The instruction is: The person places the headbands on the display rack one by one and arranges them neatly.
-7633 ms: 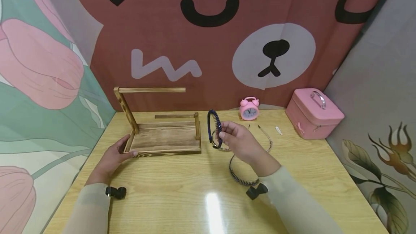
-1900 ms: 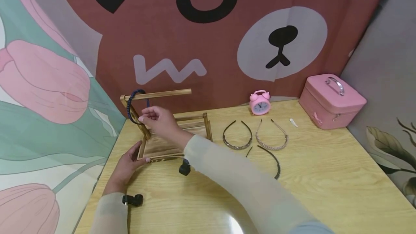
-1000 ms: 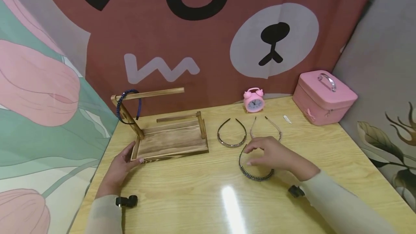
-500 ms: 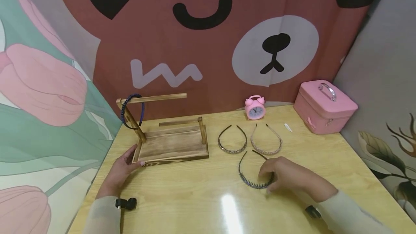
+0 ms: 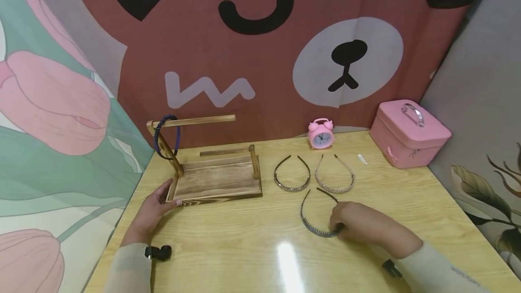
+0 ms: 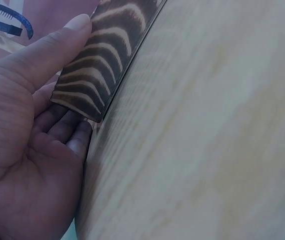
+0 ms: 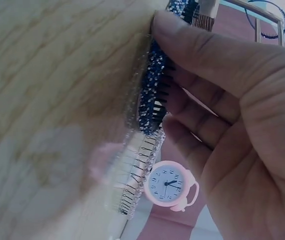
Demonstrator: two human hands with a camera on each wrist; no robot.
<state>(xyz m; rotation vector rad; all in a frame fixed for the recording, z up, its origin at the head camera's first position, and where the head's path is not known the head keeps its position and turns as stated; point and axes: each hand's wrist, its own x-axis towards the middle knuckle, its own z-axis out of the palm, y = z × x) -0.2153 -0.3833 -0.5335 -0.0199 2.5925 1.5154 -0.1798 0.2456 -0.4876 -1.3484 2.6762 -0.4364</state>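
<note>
My left hand (image 5: 152, 211) grips the front left corner of a wooden stand (image 5: 215, 182), thumb on its striped front edge (image 6: 102, 65) and fingers at the side. A dark blue headband (image 5: 157, 137) hangs on the stand's upper bar, near the post. On the table, my right hand (image 5: 358, 223) pinches the right side of a glittery blue toothed headband (image 5: 319, 231). Its thumb lies along the glitter band (image 7: 152, 92), with the fingers on the toothed side. Behind it lie a dark beaded headband (image 5: 291, 188) and a pale pink one (image 5: 334, 190).
A pink alarm clock (image 5: 320, 134) stands at the back of the table, before the bear-print curtain. To its right are a small white hair clip (image 5: 362, 159) and a pink case (image 5: 409, 134) with a metal handle. A lower wooden bar (image 5: 224, 152) runs along the stand's back.
The dark blue headband went from my right hand onto the upper bar. My right hand then came back right and now pinches the glittery headband on the table. The left hand keeps its grip.
</note>
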